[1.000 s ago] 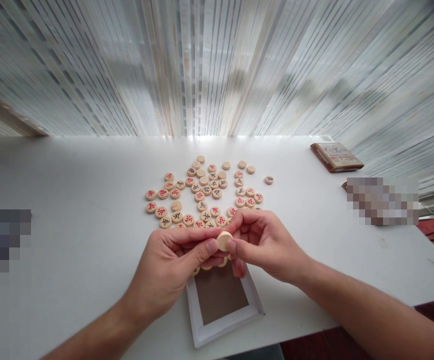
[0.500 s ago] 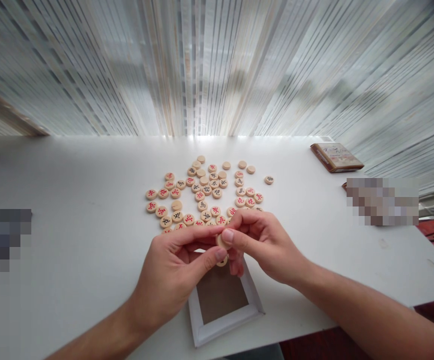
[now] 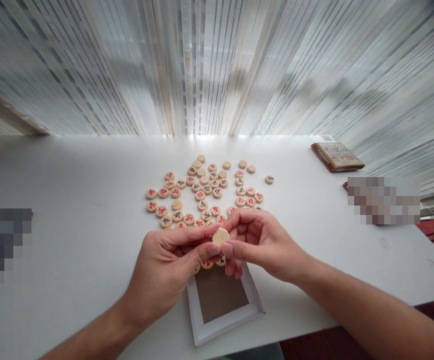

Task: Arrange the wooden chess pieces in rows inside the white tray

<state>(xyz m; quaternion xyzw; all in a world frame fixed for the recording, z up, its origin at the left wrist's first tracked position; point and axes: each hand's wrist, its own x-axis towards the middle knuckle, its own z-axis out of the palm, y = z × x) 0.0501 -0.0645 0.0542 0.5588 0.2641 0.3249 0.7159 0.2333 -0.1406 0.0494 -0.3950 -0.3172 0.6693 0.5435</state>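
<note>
The left hand and right hand are both pinching one wooden xiangqi piece (its plain face is showing), holding it over the far part of a white-rimmed box. More xiangqi pieces are lying scattered beyond, on the white tabletop.

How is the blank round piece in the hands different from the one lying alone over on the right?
The held piece shows a plain face; the lone piece shows a dark marking.
The held piece is pinched between the left hand and right hand; the lone piece lies flat on the white table.
Both are round, pale discs.
</note>
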